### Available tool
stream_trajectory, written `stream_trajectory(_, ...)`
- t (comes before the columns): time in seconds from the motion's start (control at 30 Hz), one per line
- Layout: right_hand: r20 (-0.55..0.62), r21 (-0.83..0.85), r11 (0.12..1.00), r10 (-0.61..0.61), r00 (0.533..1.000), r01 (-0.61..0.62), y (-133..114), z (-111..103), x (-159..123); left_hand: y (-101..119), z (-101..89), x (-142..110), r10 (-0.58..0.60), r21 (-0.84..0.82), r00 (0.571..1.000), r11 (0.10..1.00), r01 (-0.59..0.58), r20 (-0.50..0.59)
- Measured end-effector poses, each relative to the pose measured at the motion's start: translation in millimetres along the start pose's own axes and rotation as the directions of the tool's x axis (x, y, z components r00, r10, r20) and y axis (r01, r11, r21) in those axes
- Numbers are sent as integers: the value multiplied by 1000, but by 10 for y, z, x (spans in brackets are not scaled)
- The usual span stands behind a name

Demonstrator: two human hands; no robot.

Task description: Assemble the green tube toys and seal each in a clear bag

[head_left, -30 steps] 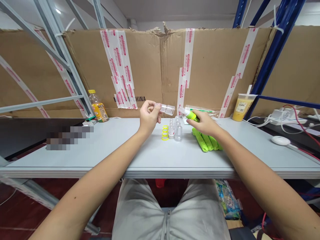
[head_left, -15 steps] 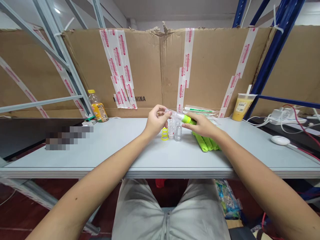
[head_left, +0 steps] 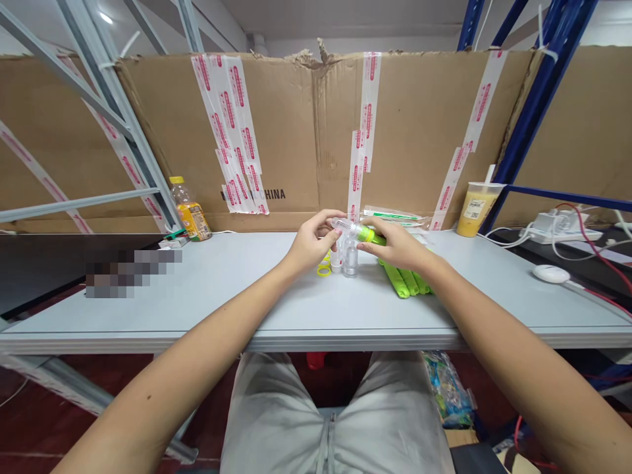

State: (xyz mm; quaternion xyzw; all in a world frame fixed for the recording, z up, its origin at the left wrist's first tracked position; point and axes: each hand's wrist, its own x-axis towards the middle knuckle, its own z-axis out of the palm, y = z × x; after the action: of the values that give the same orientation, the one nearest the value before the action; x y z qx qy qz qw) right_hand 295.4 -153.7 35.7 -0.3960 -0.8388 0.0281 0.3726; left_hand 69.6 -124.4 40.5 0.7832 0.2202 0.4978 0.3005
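My left hand [head_left: 310,242] pinches a clear plastic cap [head_left: 342,226], which sits over the tip of a lime green marker [head_left: 368,234] held by my right hand [head_left: 397,245]. Both hands are closed and meet above the grey table [head_left: 276,296]. Just below them stand clear caps [head_left: 349,261] and a small white piece [head_left: 336,263]. Yellow rings [head_left: 324,266] lie beside my left hand. Several green marker bodies [head_left: 405,282] lie in a row under my right wrist.
A taped cardboard wall [head_left: 296,131] closes the back of the table. An orange drink bottle [head_left: 190,212] stands at back left, an iced drink cup [head_left: 474,209] at back right. A white mouse [head_left: 551,273] and cables lie at the right. A plastic packet [head_left: 395,217] lies behind my hands.
My hands were apart a second ago, left with the clear cap and right with the green marker. They have come together and lowered a little, with the cap now on the marker's tip.
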Motion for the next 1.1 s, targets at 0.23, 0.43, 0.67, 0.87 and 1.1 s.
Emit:
stream_trajectory(0.23,18,-50,999,-1,1000,2,-40,6,2,-41,-27,8,39,312,983,950,19,-178)
stream_trajectory(0.43,33,-59,998,-31,999,33,-93,-8,2,-3,-89,12,27,427,997,904,7,-74)
stream_trajectory(0.67,59,5,1000,-16,998,15,-50,-36,3,-4,-117,19,85,218,990,970,-109,114)
stream_trajectory(0.87,38,-52,998,-21,999,23,-63,-6,12,-21,-61,31,-18,194,1000,981,16,8)
stream_trajectory(1.1,34,-59,997,-53,998,55,-54,-7,2,-18,-108,29,23,296,994,954,-55,111)
